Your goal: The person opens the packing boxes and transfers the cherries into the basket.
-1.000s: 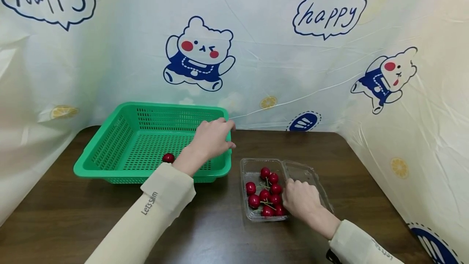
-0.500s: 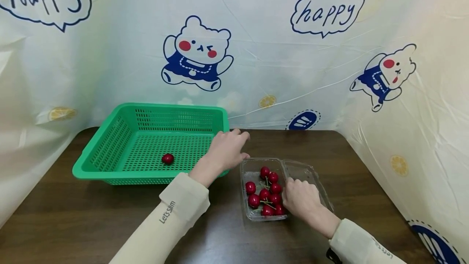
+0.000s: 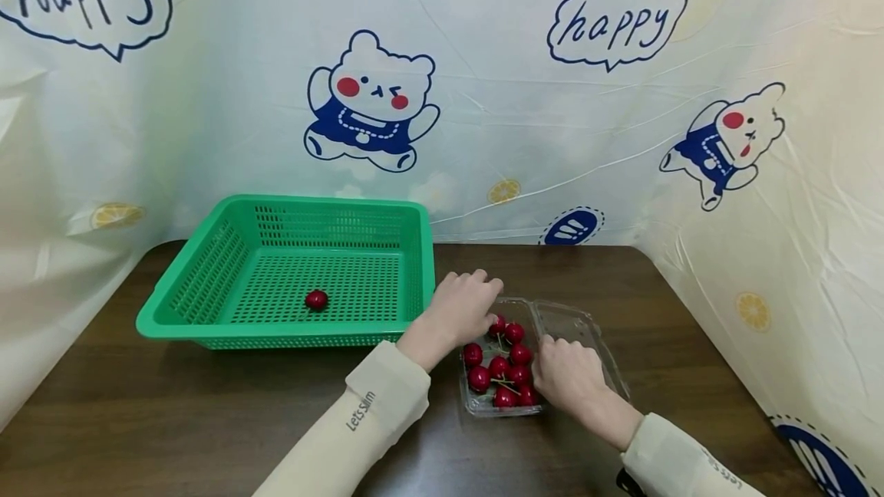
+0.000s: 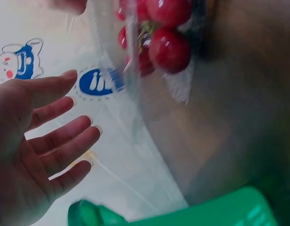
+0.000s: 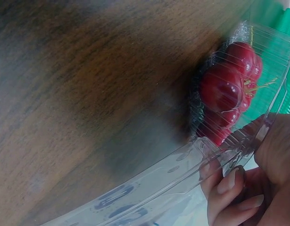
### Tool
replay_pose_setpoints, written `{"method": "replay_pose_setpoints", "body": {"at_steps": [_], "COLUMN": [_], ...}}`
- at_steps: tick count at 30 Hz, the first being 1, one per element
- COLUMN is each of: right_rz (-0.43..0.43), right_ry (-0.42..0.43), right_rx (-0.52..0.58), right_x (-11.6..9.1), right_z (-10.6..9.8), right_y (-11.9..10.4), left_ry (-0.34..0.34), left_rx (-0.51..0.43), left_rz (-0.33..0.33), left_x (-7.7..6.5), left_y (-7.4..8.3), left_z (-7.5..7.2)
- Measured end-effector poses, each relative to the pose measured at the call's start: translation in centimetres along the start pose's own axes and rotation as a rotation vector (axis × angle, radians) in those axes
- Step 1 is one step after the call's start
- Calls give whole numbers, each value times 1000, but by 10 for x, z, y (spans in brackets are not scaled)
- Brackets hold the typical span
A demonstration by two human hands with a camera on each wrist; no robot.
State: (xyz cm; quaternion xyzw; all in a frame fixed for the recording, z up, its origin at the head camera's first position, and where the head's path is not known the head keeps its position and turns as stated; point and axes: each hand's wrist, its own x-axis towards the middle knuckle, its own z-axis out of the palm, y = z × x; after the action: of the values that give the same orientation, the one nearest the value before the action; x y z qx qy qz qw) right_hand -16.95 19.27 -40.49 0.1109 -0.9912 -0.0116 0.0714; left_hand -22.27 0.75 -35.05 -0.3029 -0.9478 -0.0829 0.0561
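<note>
My left hand [image 3: 459, 311] hangs over the far left corner of a clear plastic box [image 3: 483, 409], its fingers spread and loosely bent. Nothing is in that hand; in the left wrist view the left palm [image 4: 22, 165] faces up beside the box. Several dark red cherries [image 3: 499, 366], some with green stems, lie in the box. With my right hand [image 3: 568, 376] I grip the box's right side, by the fold to its lid [image 3: 580, 322]. In the right wrist view the right fingers [image 5: 225, 186] curl round the clear edge. One cherry [image 3: 316, 300] lies in the green basket.
A green perforated basket [image 3: 276, 334] stands left of the box on the dark wooden table [image 3: 207, 420]. Behind and at the sides hangs a pale printed curtain [image 3: 483, 98]. The open lid lies to the right of the box.
My left hand has moved right and toward me, from above the green basket to the box's far left corner. The right hand keeps its grip, and the cherry in the basket is now uncovered.
</note>
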Motion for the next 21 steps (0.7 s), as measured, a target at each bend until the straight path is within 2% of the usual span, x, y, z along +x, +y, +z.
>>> {"method": "replay_pose_setpoints", "body": {"at_steps": [12, 16, 21], "right_rz": [5, 3, 1], "right_ry": [-15, -13, -8], "right_rx": [-8, -7, -13], "right_x": [1, 1, 2], "right_z": [2, 2, 2], "right_y": [1, 0, 1], "left_ry": [25, 38, 18], "left_rx": [86, 103, 110], "left_rz": [42, 41, 30], "left_x": [8, 9, 8], "left_y": [5, 4, 4], "left_z": [34, 41, 46]}}
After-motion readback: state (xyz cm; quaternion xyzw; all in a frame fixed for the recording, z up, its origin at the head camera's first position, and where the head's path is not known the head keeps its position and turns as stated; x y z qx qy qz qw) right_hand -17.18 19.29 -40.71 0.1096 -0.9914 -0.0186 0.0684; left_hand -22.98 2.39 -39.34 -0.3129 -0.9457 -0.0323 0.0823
